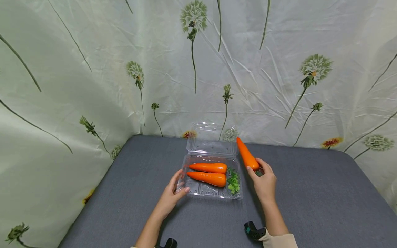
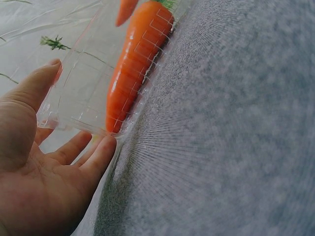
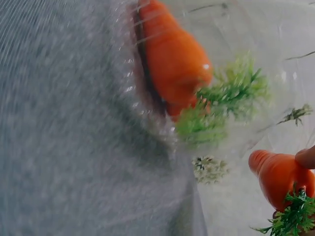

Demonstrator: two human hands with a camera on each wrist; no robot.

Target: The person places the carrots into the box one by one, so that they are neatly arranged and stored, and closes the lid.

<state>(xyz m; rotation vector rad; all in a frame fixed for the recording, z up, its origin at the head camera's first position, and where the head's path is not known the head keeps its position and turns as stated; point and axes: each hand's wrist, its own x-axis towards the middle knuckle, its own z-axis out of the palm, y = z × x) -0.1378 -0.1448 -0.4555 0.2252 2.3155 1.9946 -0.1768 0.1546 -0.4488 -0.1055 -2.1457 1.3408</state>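
Observation:
A clear plastic clamshell box (image 1: 198, 190) lies on the table with its lid (image 1: 211, 147) raised at the back. Two orange carrots lie inside, a rear carrot (image 1: 209, 167) and a front carrot (image 1: 208, 178), tips to the left and leafy green tops (image 1: 233, 182) at the right. My left hand (image 1: 170, 197) holds the box's left front corner, thumb at the rim and fingers along the side wall. Just right of the box, my right hand (image 1: 265, 181) grips a third carrot (image 1: 247, 155) by its thick end, tip pointing up and left. Its green top (image 3: 295, 214) hangs below the fingers.
A grey cloth covers the table (image 1: 310, 193). Behind it and at the left hangs a pale curtain (image 1: 263, 75) printed with dandelions, close to the box's lid. Black wrist devices, such as the right one (image 1: 254, 231), sit at both wrists.

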